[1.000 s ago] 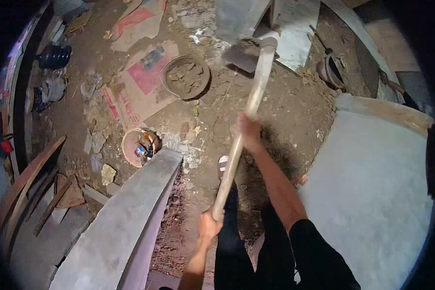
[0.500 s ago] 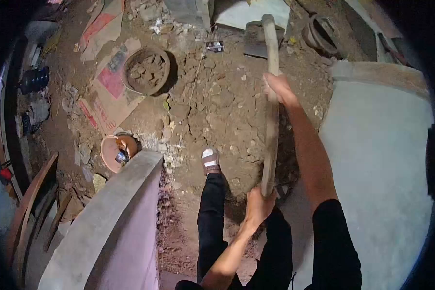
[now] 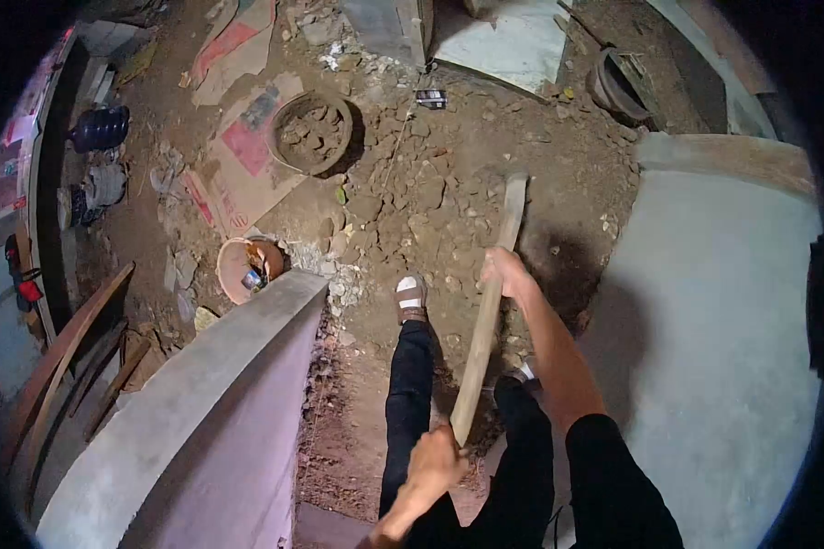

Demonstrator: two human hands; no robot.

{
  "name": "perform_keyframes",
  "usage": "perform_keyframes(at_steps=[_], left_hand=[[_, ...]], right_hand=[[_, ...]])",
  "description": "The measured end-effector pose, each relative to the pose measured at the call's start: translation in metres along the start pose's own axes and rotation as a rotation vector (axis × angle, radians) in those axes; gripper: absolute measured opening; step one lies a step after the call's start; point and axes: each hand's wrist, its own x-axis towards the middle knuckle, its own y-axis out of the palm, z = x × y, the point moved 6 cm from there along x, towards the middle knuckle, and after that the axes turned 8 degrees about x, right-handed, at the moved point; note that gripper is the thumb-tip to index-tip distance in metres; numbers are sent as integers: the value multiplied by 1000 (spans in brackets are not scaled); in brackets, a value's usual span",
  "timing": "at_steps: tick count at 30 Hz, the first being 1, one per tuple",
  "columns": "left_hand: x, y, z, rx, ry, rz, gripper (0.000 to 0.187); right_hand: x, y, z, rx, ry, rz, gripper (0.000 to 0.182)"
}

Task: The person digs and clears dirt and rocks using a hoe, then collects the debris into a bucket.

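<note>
A hoe's long wooden handle (image 3: 485,352) slants across the middle of the view, its far end over the broken soil (image 3: 430,188). The blade cannot be made out at this moment. Around the lower end of the handle, close to my legs, my left hand (image 3: 437,465) is closed. Farther up the same handle my right hand (image 3: 504,273) grips it. Loose clods lie just left of the far end. My sandalled foot (image 3: 411,297) stands on the dirt to the left of the handle.
A round tub of soil clods (image 3: 311,169) stands on flattened cardboard (image 3: 238,188). Nearer is a pinkish bucket (image 3: 233,274) with litter. A low wall (image 3: 192,389) runs along the left, a grey concrete surface (image 3: 714,320) on the right. A dark rubber-like container (image 3: 613,87) lies farther back.
Both hands have drawn the hoe down and back toward my body. Its dark blade, visible at the far end before, no longer shows. The view has shifted slightly.
</note>
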Motion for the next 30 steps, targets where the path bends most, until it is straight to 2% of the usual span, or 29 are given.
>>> perform_keyframes(at_steps=[1,2,4,6,7,8,10,11,12,13,14,16,17,20,22,24,25,26,28,30], left_hand=[[-4,-17,-12,122,-16,38,47],[-5,-26,-15,159,97,0,46],[-22,-81,-63,332,151,-33,43],[-31,-110,-89,624,385,-206,38],[-32,-132,-110,628,215,-95,32],[-48,-144,-126,793,525,-345,23],[-48,-175,-153,869,340,-260,13],[-63,-191,-162,936,547,-492,11],[-82,-205,-168,986,753,-725,10],[-69,-221,-172,1061,468,-526,13],[-71,-237,-171,1115,410,-497,15],[-80,-268,-163,1098,338,-563,6],[-93,-285,-163,1099,385,-706,7],[-117,-322,-149,1024,362,-746,6],[-135,-339,-141,996,320,-776,5],[-153,-359,-130,978,267,-818,6],[-160,-366,-121,952,221,-858,7],[-166,-374,-110,927,177,-895,8],[-173,-384,-75,865,62,-928,10],[-175,-379,-35,723,-125,-974,20]], right_hand=[[5,3,6,138,17,93,16],[3,6,9,280,34,185,20],[-16,9,28,298,-32,172,25],[-24,8,45,551,-88,202,25],[-24,8,50,702,-71,257,26],[-24,8,49,713,-79,260,26],[-24,6,57,941,-177,247,25],[-23,11,58,1034,-175,268,24],[-43,25,64,1115,-161,185,25],[-44,34,68,1136,-193,207,25],[-45,43,70,1154,-221,226,25],[-49,65,73,1160,-240,251,26],[-54,78,73,1169,-252,259,27],[-72,123,76,1267,-199,351,30],[-93,162,80,1245,-210,337,31],[-105,205,80,1297,-130,416,30],[-99,226,79,1284,-26,572,29],[-95,248,76,1288,21,611,30],[-112,294,70,1159,-105,451,28],[-108,335,53,1101,-36,423,26]])
